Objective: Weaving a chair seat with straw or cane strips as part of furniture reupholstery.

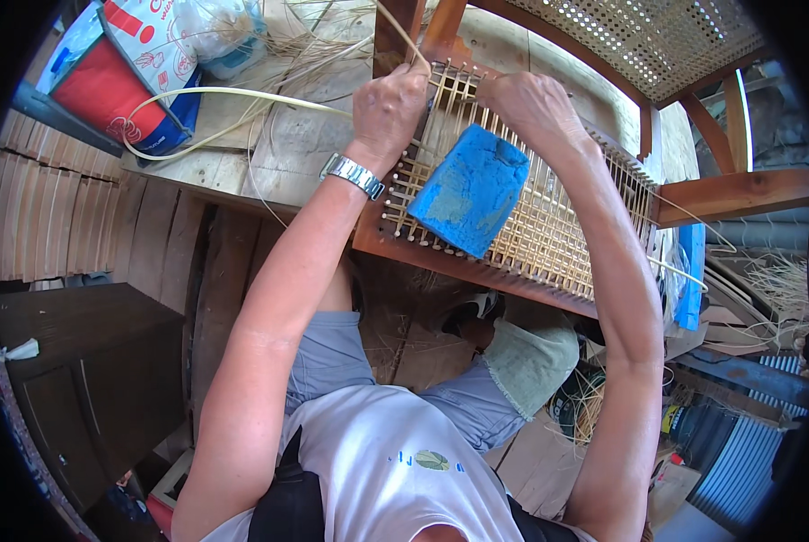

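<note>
A wooden chair seat frame point(400, 249) lies before me, strung with a grid of woven cane point(556, 237). My left hand point(392, 110) is closed at the frame's far left corner, pinching a pale cane strand point(395, 22) that runs up from the fingertips. Over the far edge of the weave, my right hand point(533, 107) has its fingers curled together; what they hold is hidden. A worn blue block point(473, 191) rests on the cane between my forearms. Light pegs stick up along the frame's near left edge.
Another long strand point(305, 102) loops left across the wooden bench point(219, 172). Beyond it stand a red-and-white bag point(120, 90) and a clear plastic bag point(219, 36). The chair's perforated cane back point(644, 41) rises at far right. A greenish cloth point(538, 361) covers one knee.
</note>
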`<move>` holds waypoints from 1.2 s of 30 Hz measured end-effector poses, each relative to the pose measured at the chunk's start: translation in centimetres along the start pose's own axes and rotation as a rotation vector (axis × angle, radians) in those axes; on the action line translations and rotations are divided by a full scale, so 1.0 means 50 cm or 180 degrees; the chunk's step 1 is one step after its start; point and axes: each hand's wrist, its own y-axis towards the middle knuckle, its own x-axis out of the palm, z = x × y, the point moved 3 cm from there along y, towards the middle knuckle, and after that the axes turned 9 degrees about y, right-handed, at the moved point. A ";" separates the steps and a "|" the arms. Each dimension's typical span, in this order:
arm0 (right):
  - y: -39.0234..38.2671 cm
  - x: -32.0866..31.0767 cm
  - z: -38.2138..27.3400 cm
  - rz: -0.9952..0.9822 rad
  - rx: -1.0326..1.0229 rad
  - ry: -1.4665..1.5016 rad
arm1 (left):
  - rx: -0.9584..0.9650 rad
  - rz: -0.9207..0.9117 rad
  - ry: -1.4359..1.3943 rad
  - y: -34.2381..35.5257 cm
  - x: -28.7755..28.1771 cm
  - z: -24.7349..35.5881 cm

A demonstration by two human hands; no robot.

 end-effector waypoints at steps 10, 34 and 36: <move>0.031 0.001 0.043 0.0156 0.0109 0.0346 | 0.0466 -0.0015 -0.0010 0.008 0.010 0.016; -0.530 -0.047 0.070 0.0704 0.1477 0.1658 | 0.1115 -0.1350 -0.1764 0.130 -0.096 0.239; -0.557 -0.047 0.050 0.0707 0.1558 0.1680 | 0.1846 -0.1526 -0.1977 0.148 -0.019 0.360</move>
